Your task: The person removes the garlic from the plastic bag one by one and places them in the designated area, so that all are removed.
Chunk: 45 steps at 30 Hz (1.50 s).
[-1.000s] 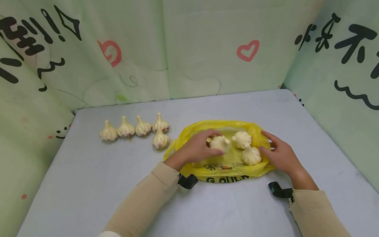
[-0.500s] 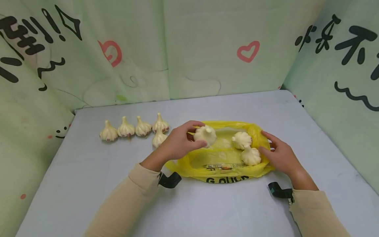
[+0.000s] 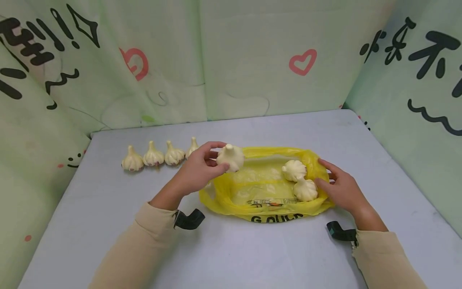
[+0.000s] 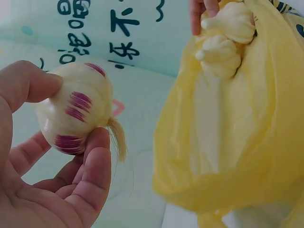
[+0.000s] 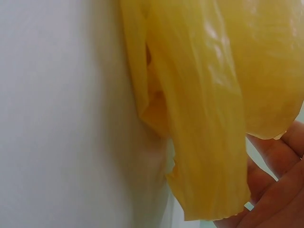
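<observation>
My left hand [image 3: 196, 170] holds a pale garlic bulb [image 3: 231, 157] between thumb and fingers, raised over the left end of a yellow plastic bag [image 3: 249, 212]. In the left wrist view this garlic bulb [image 4: 78, 107] shows purple streaks and a tuft of dry roots. At the bag's right end, my right hand [image 3: 343, 188] holds the rim, thumb and fingers on either side. Two more garlic bulbs, one behind [image 3: 294, 170] and one in front [image 3: 305, 190], lie inside the open bag near that hand. The right wrist view shows mostly yellow plastic [image 5: 204, 118], partly hiding the fingers.
Several garlic bulbs [image 3: 153, 155] stand in a row on the pale table [image 3: 252, 257] at the back left; my left hand covers part of that group. A printed green curtain [image 3: 249, 60] rises behind the table and along both sides.
My left hand has lifted the garlic bulb out of the bag and carried it left, now hiding the nearest standing bulb. The right hand has stayed at the bag's rim.
</observation>
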Available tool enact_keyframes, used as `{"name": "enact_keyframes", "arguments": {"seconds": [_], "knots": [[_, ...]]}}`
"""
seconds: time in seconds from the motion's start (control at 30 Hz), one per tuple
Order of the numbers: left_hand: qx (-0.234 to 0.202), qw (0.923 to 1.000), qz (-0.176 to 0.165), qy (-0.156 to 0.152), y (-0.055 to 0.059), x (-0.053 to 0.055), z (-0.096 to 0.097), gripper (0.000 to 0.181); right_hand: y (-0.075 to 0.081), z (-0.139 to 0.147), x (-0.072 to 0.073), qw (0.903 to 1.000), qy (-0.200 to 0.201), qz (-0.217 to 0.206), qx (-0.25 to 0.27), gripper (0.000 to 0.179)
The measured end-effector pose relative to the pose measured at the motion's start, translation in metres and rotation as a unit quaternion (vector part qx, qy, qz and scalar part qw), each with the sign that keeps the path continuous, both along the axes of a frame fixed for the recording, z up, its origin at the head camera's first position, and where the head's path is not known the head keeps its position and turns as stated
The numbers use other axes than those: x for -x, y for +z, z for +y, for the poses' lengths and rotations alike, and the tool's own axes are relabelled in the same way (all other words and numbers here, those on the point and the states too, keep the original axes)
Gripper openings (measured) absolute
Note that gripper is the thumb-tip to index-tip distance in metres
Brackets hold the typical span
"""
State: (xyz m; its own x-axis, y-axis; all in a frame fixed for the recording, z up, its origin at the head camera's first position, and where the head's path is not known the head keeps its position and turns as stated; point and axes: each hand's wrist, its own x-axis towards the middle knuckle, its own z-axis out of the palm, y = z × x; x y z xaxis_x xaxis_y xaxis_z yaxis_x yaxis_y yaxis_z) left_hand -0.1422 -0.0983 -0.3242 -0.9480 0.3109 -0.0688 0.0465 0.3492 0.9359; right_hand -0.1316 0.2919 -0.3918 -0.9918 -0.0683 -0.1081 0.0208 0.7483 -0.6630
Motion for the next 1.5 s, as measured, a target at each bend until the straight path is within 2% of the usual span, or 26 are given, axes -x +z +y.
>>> {"name": "enact_keyframes", "arguments": {"seconds": [0.2,0.4,0.63,0.87,1.07,1.27,1.5], "knots": [[0.009,0.9985,-0.028,0.045,0.001,-0.002,-0.022,0.053,0.0,0.001,-0.001,1.0,0.001,0.001,0.0,0.068],[0.03,0.9938,-0.054,0.093,-0.001,-0.005,-0.044,0.057,-0.002,0.001,-0.001,1.0,0.002,0.0,0.0,0.068],[0.004,0.9912,-0.062,0.117,-0.002,-0.009,-0.065,0.058,-0.002,0.0,0.0,1.0,-0.002,-0.006,0.001,0.068],[-0.006,0.984,-0.078,0.16,-0.001,-0.011,-0.083,0.062,-0.001,0.0,0.0,1.0,0.001,-0.002,0.005,0.068],[-0.014,0.9811,-0.077,0.177,-0.002,-0.011,-0.092,0.061,-0.001,0.0,0.0,1.0,0.006,-0.001,0.007,0.068],[0.006,0.9796,-0.078,0.185,-0.006,-0.012,-0.101,0.058,-0.002,0.0,0.001,1.0,0.005,-0.002,0.007,0.068],[0.028,0.9774,-0.096,0.186,-0.015,-0.012,-0.112,0.06,-0.001,-0.001,0.002,1.0,0.006,0.0,0.007,0.068]]}}
